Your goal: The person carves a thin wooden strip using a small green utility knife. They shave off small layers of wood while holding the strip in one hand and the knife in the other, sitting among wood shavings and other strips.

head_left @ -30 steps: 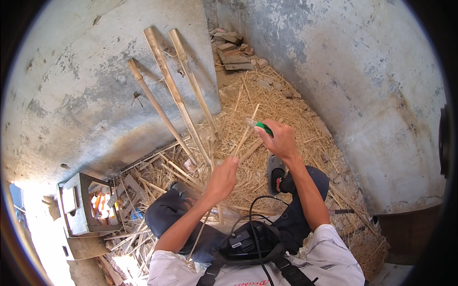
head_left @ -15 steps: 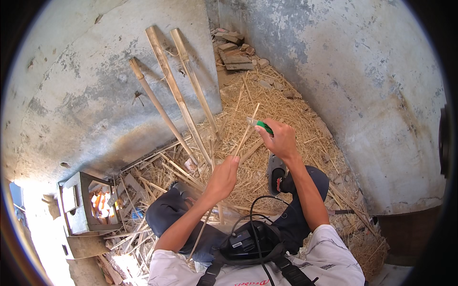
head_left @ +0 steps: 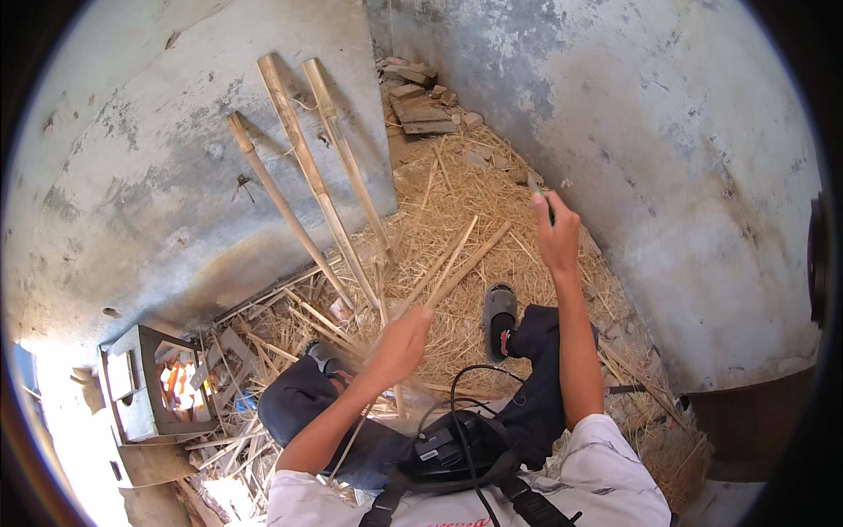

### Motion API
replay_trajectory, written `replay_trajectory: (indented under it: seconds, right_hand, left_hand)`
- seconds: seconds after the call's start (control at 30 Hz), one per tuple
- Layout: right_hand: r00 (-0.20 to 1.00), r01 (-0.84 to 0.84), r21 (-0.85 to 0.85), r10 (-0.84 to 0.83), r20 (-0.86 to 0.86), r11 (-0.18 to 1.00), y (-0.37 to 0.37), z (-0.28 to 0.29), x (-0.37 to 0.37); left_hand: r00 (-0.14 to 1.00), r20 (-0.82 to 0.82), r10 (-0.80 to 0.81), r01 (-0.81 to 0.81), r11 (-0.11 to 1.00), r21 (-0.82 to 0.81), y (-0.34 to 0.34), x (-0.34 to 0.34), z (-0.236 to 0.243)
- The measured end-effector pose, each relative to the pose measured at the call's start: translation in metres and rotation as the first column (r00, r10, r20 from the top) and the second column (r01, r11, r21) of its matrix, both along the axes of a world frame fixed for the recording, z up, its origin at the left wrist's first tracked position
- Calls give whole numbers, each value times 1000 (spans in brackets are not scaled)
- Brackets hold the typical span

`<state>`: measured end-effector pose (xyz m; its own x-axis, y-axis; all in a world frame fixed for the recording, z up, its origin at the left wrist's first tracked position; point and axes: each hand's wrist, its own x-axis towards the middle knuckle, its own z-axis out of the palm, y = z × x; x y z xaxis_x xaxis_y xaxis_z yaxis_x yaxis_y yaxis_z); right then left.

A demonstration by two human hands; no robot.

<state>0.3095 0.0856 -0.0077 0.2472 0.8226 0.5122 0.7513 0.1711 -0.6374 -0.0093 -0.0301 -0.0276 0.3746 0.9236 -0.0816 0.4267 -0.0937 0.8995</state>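
My left hand (head_left: 404, 338) is closed around a thin pale bamboo strip (head_left: 454, 258). Its far end reaches up to the straw, while below the hand it runs down beside my left thigh. My right hand (head_left: 558, 232) is raised to the right, gripping a green-handled blade (head_left: 551, 214) that points up and away from the strip; most of the handle is hidden by the fingers. A wider bamboo length (head_left: 477, 262) lies behind the strip on the straw-covered floor (head_left: 518, 263).
Three bamboo poles (head_left: 292, 149) lean on the left wall (head_left: 140, 211). Broken bricks (head_left: 421, 110) fill the far corner beside the right wall (head_left: 702, 176). A metal box (head_left: 140, 395) stands low left among scattered offcuts (head_left: 237, 369). My sandaled foot (head_left: 500, 316) rests on the straw.
My right hand has moved up and to the right with the blade, away from the strip. My left hand has shifted slightly down and left, still holding the strip.
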Motion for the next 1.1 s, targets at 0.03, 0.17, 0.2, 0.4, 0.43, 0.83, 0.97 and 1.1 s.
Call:
replay_trajectory:
  seconds: [0.03,0.17,0.2,0.4,0.43,0.83,0.97,1.1]
  right_hand:
    - [998,-60,-21,60,4,998,-11,-1,-10]
    - [938,-345,-45,347,19,937,-34,-18,-56]
    - [913,-405,-35,406,41,914,-38,-19,-66]
    - [801,-577,-69,581,147,814,-50,-22,-95]
    - [786,-593,-77,597,161,802,-51,-23,-96]
    - [829,-545,17,535,163,838,-49,-30,-97]
    - [850,-507,-12,502,160,862,-47,-26,-92]
    - [874,-459,-4,452,176,889,-41,-23,-85]
  left_hand:
    - [1000,14,10,-10,1000,4,0,-1,-2]
    - [999,34,38,-38,999,7,6,-4,-5]
    - [998,35,42,-43,999,1,7,-3,-4]
    - [997,28,67,-67,998,-7,12,-1,-4]
    - [997,30,70,-70,997,11,13,-1,-5]
    - [994,95,49,-42,997,-72,17,-2,-5]
    - [995,86,45,-37,995,-91,17,-3,-4]
    - [997,68,35,-28,995,-94,16,-3,-5]
